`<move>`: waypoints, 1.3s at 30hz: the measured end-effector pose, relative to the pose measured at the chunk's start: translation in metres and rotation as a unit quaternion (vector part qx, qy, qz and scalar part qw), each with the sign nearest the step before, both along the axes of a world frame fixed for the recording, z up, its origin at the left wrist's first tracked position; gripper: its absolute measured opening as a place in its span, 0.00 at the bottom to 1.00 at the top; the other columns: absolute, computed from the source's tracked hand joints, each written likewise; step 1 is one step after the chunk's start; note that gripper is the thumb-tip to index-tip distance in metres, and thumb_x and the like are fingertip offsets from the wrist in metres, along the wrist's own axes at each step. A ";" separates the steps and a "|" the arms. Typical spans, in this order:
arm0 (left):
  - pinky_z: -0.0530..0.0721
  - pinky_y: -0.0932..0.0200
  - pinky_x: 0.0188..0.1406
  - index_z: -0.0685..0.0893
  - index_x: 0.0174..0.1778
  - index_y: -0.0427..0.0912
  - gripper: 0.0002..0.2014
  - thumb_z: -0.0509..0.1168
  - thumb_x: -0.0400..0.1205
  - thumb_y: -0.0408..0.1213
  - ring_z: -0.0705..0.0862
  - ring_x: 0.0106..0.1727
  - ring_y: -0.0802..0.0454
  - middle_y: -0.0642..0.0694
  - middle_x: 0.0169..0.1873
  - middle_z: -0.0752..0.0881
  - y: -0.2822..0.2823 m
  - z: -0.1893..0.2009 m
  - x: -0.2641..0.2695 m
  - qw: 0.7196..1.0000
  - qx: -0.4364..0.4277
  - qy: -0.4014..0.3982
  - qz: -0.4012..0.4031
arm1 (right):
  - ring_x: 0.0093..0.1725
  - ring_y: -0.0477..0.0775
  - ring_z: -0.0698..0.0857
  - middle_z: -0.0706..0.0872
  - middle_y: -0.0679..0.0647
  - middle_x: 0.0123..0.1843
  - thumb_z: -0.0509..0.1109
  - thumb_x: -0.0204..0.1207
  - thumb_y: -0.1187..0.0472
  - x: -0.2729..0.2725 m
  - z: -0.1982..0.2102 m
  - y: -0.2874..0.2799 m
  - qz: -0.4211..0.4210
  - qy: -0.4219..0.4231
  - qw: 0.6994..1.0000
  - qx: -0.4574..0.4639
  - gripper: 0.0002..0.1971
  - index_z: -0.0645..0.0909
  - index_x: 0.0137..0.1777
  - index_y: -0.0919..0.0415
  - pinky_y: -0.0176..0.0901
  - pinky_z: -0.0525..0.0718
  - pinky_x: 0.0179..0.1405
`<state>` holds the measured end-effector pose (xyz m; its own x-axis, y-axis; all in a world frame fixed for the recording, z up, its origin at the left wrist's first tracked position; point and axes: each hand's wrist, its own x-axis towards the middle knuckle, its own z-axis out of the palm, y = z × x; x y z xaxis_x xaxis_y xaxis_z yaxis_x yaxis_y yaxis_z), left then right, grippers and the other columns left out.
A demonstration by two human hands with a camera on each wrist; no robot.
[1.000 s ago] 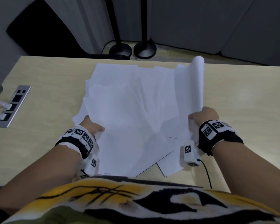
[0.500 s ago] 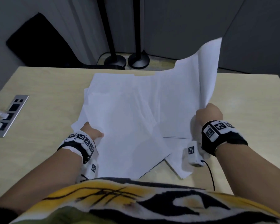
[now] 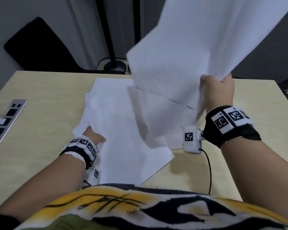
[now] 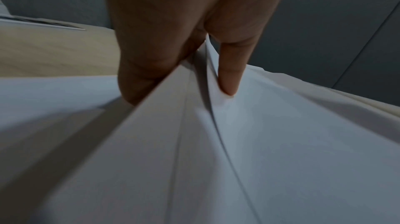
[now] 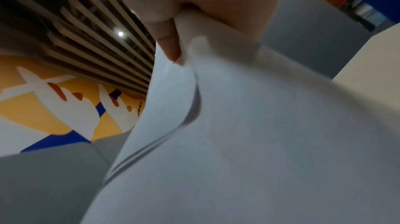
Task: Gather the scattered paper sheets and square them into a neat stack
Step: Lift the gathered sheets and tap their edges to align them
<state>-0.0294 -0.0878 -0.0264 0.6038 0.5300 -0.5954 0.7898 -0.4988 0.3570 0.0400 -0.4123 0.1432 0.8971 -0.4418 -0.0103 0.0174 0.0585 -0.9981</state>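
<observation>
Several white paper sheets lie fanned and overlapping on the pale wooden table. My right hand pinches a bundle of sheets by their near right edge and holds them up off the table, tilted toward the upper right. The right wrist view shows the thumb pressed on the bundle. My left hand grips the left edge of the sheets still on the table; in the left wrist view a finger and thumb clamp several layered sheets.
A metal socket panel with plugged white cables is set in the table's left edge. Beyond the far edge stand black pole bases and a dark chair. A wrist camera cable hangs near the front right.
My right hand has lifted its bundle of sheets higher, from curled on the table to raised well above it. The left hand has stayed at the left edge of the pile.
</observation>
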 end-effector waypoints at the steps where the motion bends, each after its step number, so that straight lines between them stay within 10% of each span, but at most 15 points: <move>1: 0.76 0.52 0.58 0.70 0.71 0.31 0.28 0.72 0.77 0.32 0.79 0.68 0.36 0.35 0.64 0.81 0.000 0.002 -0.001 1.000 -0.003 0.000 -0.001 | 0.29 0.36 0.85 0.83 0.50 0.38 0.62 0.73 0.76 -0.003 -0.001 0.007 0.028 0.012 1.000 -0.009 0.14 0.78 0.55 0.63 0.27 0.79 0.29; 7: 0.78 0.54 0.54 0.77 0.62 0.32 0.18 0.68 0.77 0.30 0.82 0.61 0.37 0.40 0.52 0.81 0.006 0.009 -0.008 0.999 -0.042 -0.024 -0.019 | 0.50 0.55 0.77 0.80 0.55 0.55 0.63 0.76 0.66 -0.020 -0.065 0.026 0.156 0.201 0.933 -0.255 0.19 0.73 0.68 0.62 0.43 0.73 0.49; 14: 0.82 0.38 0.64 0.79 0.62 0.38 0.41 0.73 0.48 0.41 0.86 0.56 0.38 0.40 0.52 0.88 0.041 -0.044 -0.013 0.979 -0.190 -0.075 0.017 | 0.65 0.66 0.78 0.75 0.64 0.67 0.70 0.74 0.67 -0.041 -0.134 0.034 0.210 0.430 0.794 -0.375 0.32 0.59 0.74 0.66 0.49 0.77 0.51; 17: 0.80 0.41 0.67 0.75 0.67 0.42 0.45 0.76 0.51 0.48 0.84 0.59 0.42 0.44 0.58 0.86 0.046 -0.053 -0.012 0.980 -0.182 -0.077 0.029 | 0.67 0.66 0.73 0.69 0.62 0.70 0.76 0.67 0.63 -0.040 -0.141 0.028 0.105 0.339 0.792 -0.497 0.37 0.62 0.73 0.62 0.55 0.77 0.58; 23: 0.72 0.58 0.57 0.71 0.73 0.35 0.26 0.68 0.79 0.30 0.79 0.66 0.40 0.42 0.62 0.80 0.000 0.006 -0.021 0.993 -0.099 -0.061 -0.025 | 0.60 0.64 0.81 0.74 0.62 0.67 0.77 0.63 0.40 -0.030 -0.144 0.040 0.263 0.444 0.750 -0.414 0.43 0.66 0.70 0.65 0.48 0.82 0.49; 31: 0.70 0.59 0.54 0.65 0.77 0.37 0.29 0.66 0.80 0.35 0.77 0.67 0.40 0.40 0.67 0.78 0.003 -0.001 -0.019 0.997 -0.058 -0.033 -0.040 | 0.48 0.58 0.77 0.78 0.59 0.55 0.72 0.74 0.63 -0.032 -0.155 0.065 0.312 0.409 0.759 -0.398 0.25 0.66 0.67 0.68 0.43 0.76 0.37; 39: 0.71 0.57 0.54 0.70 0.71 0.33 0.21 0.63 0.82 0.31 0.78 0.62 0.39 0.39 0.59 0.79 0.002 0.002 -0.009 0.997 -0.050 -0.017 -0.050 | 0.47 0.60 0.83 0.87 0.59 0.52 0.73 0.73 0.59 0.003 -0.134 0.021 0.387 0.373 0.592 -0.601 0.13 0.81 0.54 0.65 0.43 0.78 0.43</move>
<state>-0.0385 -0.0854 -0.0249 0.6715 0.4062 -0.6197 0.7246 -0.5347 0.4348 0.0428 -0.3913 0.0093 0.7801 0.0081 -0.6256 -0.0215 -0.9990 -0.0398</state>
